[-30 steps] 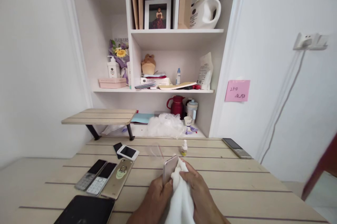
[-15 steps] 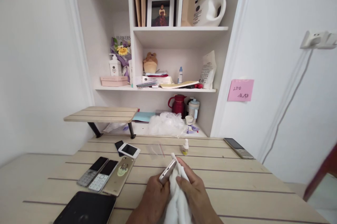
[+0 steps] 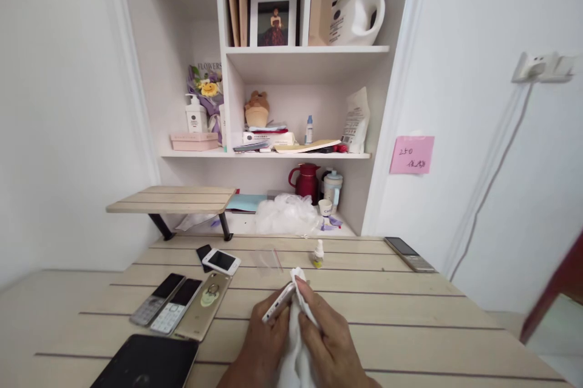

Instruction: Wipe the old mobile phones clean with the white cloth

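One slim silver smartphone [image 3: 277,303] — held in white cloth [image 3: 296,348].

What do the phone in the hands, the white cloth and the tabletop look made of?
The phone has a pale silvery edge with slight sheen, likely metal, possibly coated plastic. The white cloth looks like soft matte fabric in limp folds; fibre unclear. The tabletop looks like pale wood or wood-look laminate, smooth and low-sheen, with dark grooves between boards.

Bright, even light leaves only faint shadows by the right hand [image 3: 325,348]; wide-angle distortion bows the walls [image 3: 59,121], and a red object [image 3: 551,285] blurs at the right edge.
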{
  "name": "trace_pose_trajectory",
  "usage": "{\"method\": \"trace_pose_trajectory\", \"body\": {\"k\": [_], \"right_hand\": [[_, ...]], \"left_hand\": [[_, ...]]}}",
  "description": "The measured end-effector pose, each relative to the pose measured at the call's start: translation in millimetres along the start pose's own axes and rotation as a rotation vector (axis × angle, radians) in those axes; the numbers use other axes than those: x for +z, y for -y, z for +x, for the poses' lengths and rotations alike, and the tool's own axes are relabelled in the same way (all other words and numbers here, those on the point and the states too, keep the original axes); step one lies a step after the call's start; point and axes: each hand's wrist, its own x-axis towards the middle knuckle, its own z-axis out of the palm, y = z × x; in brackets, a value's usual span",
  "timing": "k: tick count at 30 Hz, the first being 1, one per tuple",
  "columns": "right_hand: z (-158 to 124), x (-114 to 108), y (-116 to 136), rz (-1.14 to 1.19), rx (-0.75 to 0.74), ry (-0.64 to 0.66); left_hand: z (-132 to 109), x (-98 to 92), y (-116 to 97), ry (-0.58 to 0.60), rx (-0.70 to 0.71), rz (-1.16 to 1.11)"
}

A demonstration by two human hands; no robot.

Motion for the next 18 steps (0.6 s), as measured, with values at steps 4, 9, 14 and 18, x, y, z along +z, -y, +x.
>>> {"method": "trace_pose_trajectory", "body": {"k": [4,9,14,18], "right_hand": [[4.3,-0.1,-3.5,0.062,0.180,-0.036],[9.2,-0.9,-6.7,0.178,0.385,-0.118],[-1.4,1.6,1.6,0.094,0.108,-0.053],[-3.1,1.7,6.2,0.124,0.052,-0.037]], "left_hand": [[-1.7,-0.7,-0.8,-0.051,-0.026,0.091],[-3.5,-0.2,-4.4,-0.046,-0.076,0.034],[-3.0,-0.3,-6.6,-0.049,-0.043,-0.032],[-3.8,-0.4,-5.1,-0.028,-0.034,-0.053]]}}
